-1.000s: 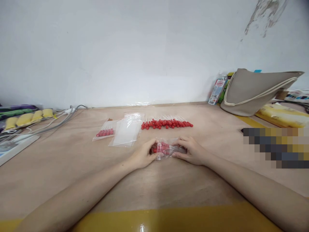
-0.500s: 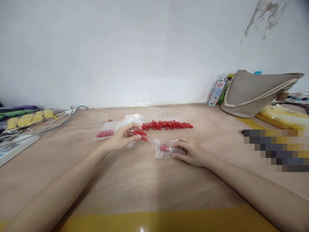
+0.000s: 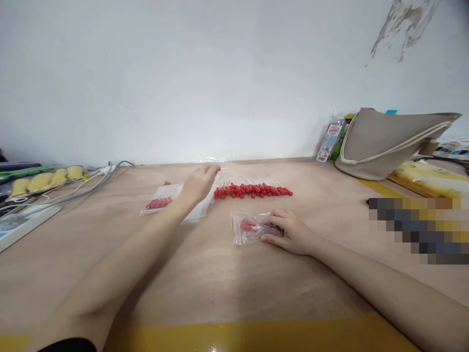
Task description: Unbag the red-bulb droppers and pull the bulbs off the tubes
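Note:
My right hand [image 3: 289, 232] is closed on the right end of a clear plastic bag [image 3: 238, 237] on the table. Red-ended sticks [image 3: 248, 224] show through the bag near its left end. My left hand [image 3: 201, 183] is raised, palm down, by the left end of a row of thin pale sticks with red ends [image 3: 252, 189]. Its fingertips point toward the pale ends, and whether they pinch anything is hidden. Beneath the left hand lie clear bags [image 3: 196, 212]. Another bag of red-ended sticks [image 3: 158, 202] rests left of the left wrist.
A white power strip [image 3: 29, 225] and grey cables [image 3: 98, 185] lie at the left, near yellow packets [image 3: 40, 182]. Back right stand a grey drawstring bag [image 3: 384, 142] and a labelled bottle [image 3: 330, 142]. A yellow pack [image 3: 432, 181] and a pixelated dark object [image 3: 414, 230] lie right.
My left hand has moved away from the bag's mouth, up toward the back. The red-ended sticks it held are no longer visible in it. My right hand stays on the bag.

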{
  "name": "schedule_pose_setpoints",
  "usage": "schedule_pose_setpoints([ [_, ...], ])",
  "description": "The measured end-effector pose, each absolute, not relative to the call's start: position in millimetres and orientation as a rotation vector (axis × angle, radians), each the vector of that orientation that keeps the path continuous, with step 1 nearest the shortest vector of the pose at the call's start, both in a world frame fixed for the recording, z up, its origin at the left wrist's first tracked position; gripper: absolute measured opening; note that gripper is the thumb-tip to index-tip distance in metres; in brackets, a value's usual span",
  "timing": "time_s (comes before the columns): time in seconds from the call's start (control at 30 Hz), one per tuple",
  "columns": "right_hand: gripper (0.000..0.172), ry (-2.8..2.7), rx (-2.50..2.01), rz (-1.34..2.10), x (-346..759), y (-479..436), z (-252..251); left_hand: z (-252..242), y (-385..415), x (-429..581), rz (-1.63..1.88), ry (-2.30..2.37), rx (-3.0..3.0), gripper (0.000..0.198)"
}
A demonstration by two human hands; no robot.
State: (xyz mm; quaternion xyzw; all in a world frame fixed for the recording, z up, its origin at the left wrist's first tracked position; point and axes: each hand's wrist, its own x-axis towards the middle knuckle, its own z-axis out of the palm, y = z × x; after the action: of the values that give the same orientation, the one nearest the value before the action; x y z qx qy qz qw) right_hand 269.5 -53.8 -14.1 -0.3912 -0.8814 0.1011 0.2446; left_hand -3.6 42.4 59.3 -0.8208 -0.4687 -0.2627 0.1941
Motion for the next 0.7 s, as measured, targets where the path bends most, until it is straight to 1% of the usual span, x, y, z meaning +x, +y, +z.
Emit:
schedule_pose_setpoints([
  [0.1, 0.036, -2.405, -1.07, 0.262, 269.9, -53.7, -14.8, 46.0, 51.9, 15.0, -0.349, -1.293, -2.328, 0.031],
  [0.2, 0.036, -2.4, -1.071, 0.264, 269.9, -53.5, -15.4, 40.4, 53.4, 21.1, -0.176, -1.306, -2.366, 0.034],
  [0.33, 0.036, -2.406, -1.081, 0.263, 270.0, -53.0, -15.7, 39.6, 53.1, 16.5, -0.175, -1.326, -2.399, 0.036],
  [0.5, 0.035, -2.409, -1.055, 0.274, 270.3, -52.6, -15.9, 45.0, 58.3, 5.5, -0.419, -1.485, -2.597, 0.049],
  [0.7, 0.036, -2.406, -1.069, 0.267, 270.1, -53.7, -15.1, 49.7, 57.7, -0.6, -0.45, -1.478, -2.704, 0.038],
])
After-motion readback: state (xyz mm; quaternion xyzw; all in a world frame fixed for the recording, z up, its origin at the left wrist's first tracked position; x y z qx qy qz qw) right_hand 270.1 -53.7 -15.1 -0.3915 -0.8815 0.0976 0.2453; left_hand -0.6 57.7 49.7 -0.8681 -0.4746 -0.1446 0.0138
